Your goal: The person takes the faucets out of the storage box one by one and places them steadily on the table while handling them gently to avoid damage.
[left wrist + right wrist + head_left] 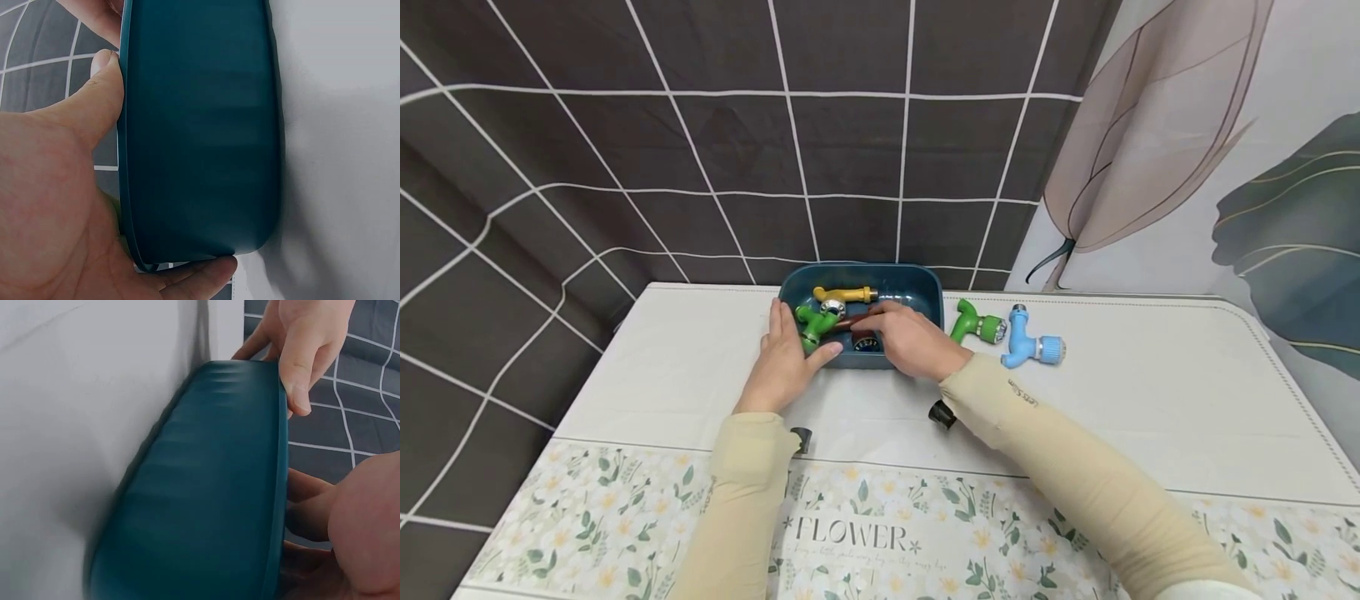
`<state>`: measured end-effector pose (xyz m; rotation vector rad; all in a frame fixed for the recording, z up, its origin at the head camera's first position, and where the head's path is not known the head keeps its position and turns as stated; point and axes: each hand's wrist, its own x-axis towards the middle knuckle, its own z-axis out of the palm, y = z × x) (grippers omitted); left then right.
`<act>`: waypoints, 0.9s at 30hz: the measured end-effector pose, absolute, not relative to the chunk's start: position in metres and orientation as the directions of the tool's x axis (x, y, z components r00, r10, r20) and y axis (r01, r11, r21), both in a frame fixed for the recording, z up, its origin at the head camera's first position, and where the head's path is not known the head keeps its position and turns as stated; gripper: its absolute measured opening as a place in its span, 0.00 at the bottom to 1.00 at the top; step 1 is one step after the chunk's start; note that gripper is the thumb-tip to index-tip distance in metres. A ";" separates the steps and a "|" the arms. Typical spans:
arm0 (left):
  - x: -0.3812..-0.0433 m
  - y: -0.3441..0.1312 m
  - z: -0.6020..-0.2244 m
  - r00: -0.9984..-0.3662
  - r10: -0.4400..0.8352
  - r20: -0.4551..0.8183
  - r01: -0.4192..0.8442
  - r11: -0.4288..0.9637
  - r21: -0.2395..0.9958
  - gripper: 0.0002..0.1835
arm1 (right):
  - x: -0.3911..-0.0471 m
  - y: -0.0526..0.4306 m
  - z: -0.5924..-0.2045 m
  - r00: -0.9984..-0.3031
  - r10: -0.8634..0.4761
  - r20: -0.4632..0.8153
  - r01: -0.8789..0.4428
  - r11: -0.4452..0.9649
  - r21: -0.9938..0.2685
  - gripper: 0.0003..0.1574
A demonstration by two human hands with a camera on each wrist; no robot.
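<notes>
Desk [1150,417]: covered in a white cloth with a floral border printed "FLOWER"; seen whole only in the head view, reduced to a plain white surface in both wrist views.

Backdrop: dark grid-patterned cloth [700,150] behind the desk, a leaf-printed panel [1187,150] to the right; only the grid cloth is glimpsed from the wrists.

Tub [917,287]: dark teal plastic, set at the back centre of the desk. Its contents are shown by the head view alone; its smooth outer wall [200,137] fills the left wrist view and is met again in the right wrist view [206,487].

Left hand [786,354]: laid against the tub's near left corner, thumb hooked over the rim and fingers wrapped around the wall, gripping the tub; the grip is confirmed in the left wrist view [56,187].

Right hand [910,337]: reached into the tub, fingers curled around a brown piece [850,322]; the piece is hidden in the right wrist view.

Taps: a yellow tap [844,294] and a green tap [811,323] inside the tub; a second green tap [976,323] and a blue tap [1030,347] lying on the desk just right of the tub, close together.
</notes>
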<state>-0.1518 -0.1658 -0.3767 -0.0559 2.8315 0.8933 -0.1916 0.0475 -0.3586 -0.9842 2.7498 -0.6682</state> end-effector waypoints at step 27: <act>-0.152 -0.167 -0.378 -0.986 0.022 -0.166 -0.077 0.819 0.569 0.59 | -0.214 0.033 -0.369 -0.760 -0.649 -0.044 -0.546 0.673 -0.499 0.20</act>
